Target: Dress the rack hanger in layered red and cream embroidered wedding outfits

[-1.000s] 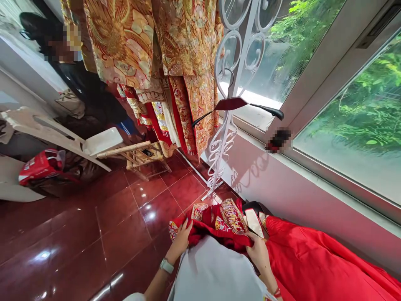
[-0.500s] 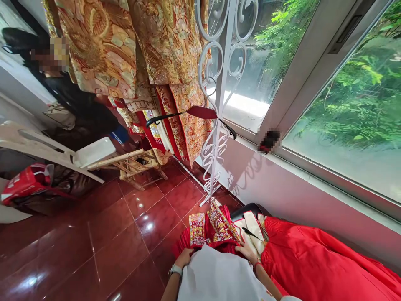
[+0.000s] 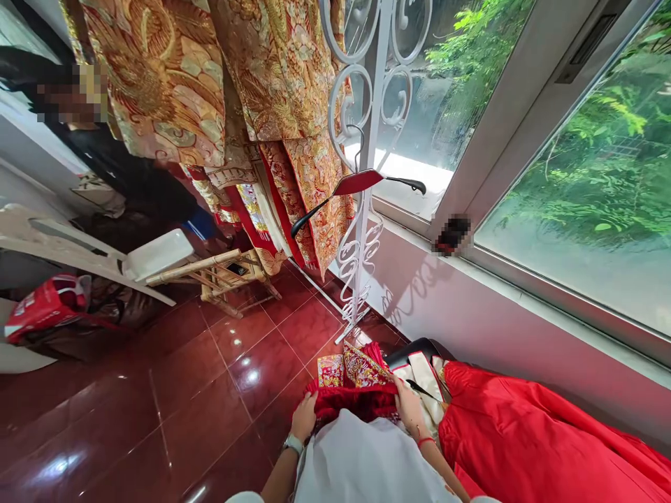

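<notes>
Low in the head view, a red skirt (image 3: pixel 352 399) with gold-embroidered panels is stretched by its top edge in front of my body. My left hand (image 3: pixel 304 415), with a watch at the wrist, is closed on the edge's left end. On the right end, my right hand (image 3: pixel 409 406) grips the same edge, a red string round its wrist. The skirt's lower part is partly hidden behind my white top. Beside my right hand lies a bright red garment (image 3: pixel 524 426) with a cream waistband (image 3: pixel 424 377) and a dark hanger tip on it.
A black and red hanger (image 3: pixel 359 183) hangs on the white scrolled metal rack (image 3: pixel 361 244). Gold-embroidered garments (image 3: pixel 283 77) hang beside it. At left are a bamboo stool (image 3: pixel 231 276), a white chair (image 3: pixel 157 251), a red bag (image 3: pixel 47 307) and a person in dark clothes (image 3: pixel 141 188). A window runs along the right.
Both my hands have moved up and forward a little with the skirt's edge, opening the waist wider. The hanger on the rack has swung round to the right.
</notes>
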`<action>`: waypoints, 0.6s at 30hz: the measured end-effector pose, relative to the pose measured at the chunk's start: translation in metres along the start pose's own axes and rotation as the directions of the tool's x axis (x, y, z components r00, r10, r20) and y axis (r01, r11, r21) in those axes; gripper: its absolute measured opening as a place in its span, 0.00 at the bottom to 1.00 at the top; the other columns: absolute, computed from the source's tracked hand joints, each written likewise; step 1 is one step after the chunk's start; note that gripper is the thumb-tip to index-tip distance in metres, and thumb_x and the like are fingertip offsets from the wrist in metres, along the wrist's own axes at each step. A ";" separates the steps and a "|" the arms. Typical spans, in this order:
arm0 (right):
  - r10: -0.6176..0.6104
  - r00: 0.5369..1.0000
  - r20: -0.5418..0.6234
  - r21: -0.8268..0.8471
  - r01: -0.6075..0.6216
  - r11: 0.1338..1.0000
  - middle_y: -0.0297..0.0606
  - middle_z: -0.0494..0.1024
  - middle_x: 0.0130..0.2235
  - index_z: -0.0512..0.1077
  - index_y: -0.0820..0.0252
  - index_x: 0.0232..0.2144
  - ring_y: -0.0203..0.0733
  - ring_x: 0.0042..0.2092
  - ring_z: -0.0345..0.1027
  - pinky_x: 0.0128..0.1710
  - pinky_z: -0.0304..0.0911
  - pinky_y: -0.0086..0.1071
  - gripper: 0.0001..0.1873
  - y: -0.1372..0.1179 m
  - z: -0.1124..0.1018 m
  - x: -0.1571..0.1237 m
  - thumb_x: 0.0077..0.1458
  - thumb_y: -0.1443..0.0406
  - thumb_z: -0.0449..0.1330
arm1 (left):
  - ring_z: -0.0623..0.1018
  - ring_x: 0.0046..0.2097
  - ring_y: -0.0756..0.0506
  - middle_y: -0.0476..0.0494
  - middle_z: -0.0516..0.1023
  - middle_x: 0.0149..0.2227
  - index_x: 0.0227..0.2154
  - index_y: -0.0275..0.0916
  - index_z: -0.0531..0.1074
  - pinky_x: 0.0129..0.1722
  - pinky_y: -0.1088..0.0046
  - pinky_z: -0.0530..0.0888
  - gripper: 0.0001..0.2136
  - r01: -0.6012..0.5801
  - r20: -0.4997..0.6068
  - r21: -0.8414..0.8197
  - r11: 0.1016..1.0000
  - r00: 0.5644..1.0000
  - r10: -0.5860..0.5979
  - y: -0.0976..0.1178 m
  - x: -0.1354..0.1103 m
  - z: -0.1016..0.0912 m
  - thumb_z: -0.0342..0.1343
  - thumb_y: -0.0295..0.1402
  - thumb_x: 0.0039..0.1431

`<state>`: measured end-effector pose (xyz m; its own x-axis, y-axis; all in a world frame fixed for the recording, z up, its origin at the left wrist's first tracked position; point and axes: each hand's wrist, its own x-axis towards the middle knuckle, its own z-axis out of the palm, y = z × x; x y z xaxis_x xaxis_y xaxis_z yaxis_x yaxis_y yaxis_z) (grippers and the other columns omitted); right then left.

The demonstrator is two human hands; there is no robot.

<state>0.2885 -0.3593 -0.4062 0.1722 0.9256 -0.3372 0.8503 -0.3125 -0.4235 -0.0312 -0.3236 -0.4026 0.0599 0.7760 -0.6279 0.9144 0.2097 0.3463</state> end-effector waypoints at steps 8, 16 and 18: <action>0.000 0.932 -0.362 0.733 0.285 0.618 0.35 0.75 0.32 0.70 0.56 0.35 0.42 0.34 0.68 0.37 0.64 0.33 0.11 -0.076 -0.096 0.035 0.45 0.63 0.55 | 0.67 0.68 0.41 0.33 0.67 0.66 0.68 0.38 0.61 0.67 0.60 0.63 0.40 -0.196 -0.359 -0.152 0.969 0.924 0.131 0.015 -0.012 -0.084 0.41 0.12 0.49; 0.008 1.000 0.009 0.989 -0.010 0.144 0.26 0.68 0.25 0.64 0.55 0.28 0.34 0.26 0.60 0.27 0.57 0.26 0.18 -0.127 -0.148 0.010 0.36 0.63 0.69 | 0.74 0.58 0.45 0.41 0.73 0.52 0.45 0.43 0.82 0.64 0.60 0.68 0.29 -0.448 -0.435 -0.369 0.814 0.858 0.275 0.023 -0.044 -0.061 0.42 0.15 0.50; 0.022 1.000 -0.014 0.985 0.010 0.173 0.29 0.71 0.27 0.66 0.56 0.29 0.36 0.29 0.64 0.29 0.60 0.28 0.17 -0.132 -0.149 0.001 0.37 0.62 0.69 | 0.74 0.57 0.45 0.40 0.73 0.52 0.43 0.41 0.82 0.63 0.60 0.70 0.27 -0.405 -0.431 -0.398 0.823 0.875 0.222 0.028 -0.044 -0.052 0.42 0.15 0.51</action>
<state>0.2504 -0.2852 -0.2251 0.1974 0.9215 -0.3343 -0.3408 -0.2553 -0.9048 -0.0294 -0.3215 -0.3290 0.0830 0.9816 -0.1722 0.5687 0.0952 0.8170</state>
